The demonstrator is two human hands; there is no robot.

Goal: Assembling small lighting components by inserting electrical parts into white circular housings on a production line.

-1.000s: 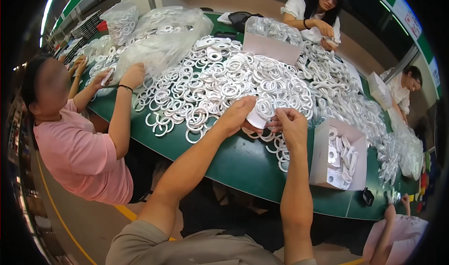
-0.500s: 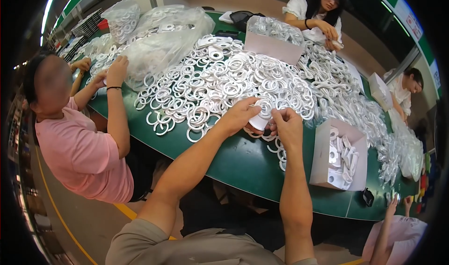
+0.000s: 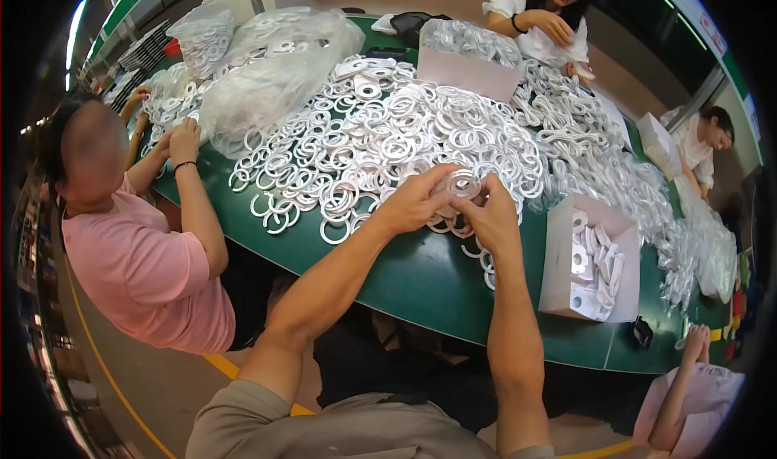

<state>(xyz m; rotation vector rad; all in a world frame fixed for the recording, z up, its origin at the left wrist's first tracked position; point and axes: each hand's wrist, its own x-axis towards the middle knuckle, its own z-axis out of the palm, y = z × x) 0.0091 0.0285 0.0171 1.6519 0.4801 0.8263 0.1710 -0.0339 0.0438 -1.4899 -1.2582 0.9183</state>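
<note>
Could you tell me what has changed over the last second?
The neighbour's hand swung left from the ring pile to the bag. Left hand and right hand stay pinching a white ring; the box is unmoved.

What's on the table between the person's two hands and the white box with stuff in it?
In the head view, between the hands and the white box lie a few loose white rings on bare green table.

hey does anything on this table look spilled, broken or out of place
Nothing stands out. The white rings lie in a loose heap across the green table, but none hang over its near edge. The left hand and right hand hold one ring, which looks whole. The cardboard box sits upright.
</note>
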